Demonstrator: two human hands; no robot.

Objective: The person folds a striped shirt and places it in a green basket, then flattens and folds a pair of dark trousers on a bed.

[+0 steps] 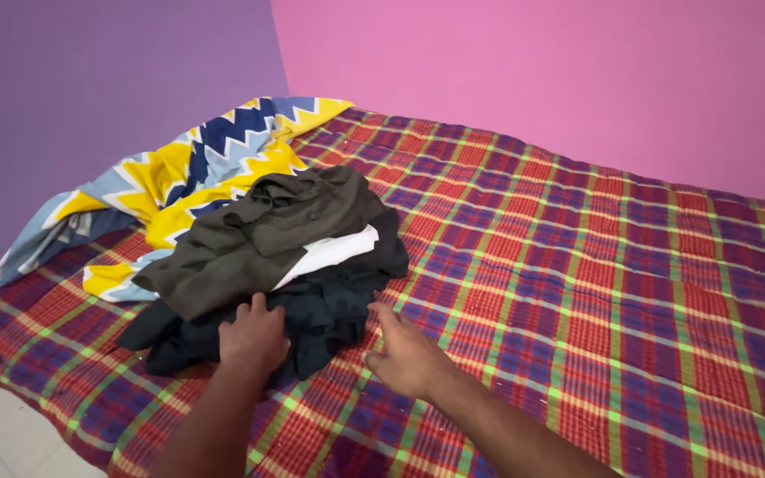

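Here, both hands work at a heap of clothes on a bed (577, 292) covered with a red, blue and green plaid spread. The landmark is the dark garment (329, 305), a black or very dark navy piece at the bottom of the heap, lying toward the near left part of the bed.

The left hand (254, 338) rests on the near edge of the dark garment, palm down, fingers curled into the cloth; its grip looks closed on a fold of it, though the fingertips are buried and I cannot tell how firm the hold is. The right hand (407, 354) sits just to the right of the dark garment, on the plaid spread, fingers loosely spread and pointing toward the cloth's edge, thumb raised; its grip is open and holds nothing.

On top of the dark garment lies an olive-grey shirt (263, 235), crumpled, with a white piece of cloth (334, 250) showing between the two. Behind the dark garment, toward the far left corner, a blanket (192, 168) with a yellow, blue and white zigzag pattern is bunched up against the purple wall (90, 80). A pink wall (560, 71) runs along the far side of the bed.
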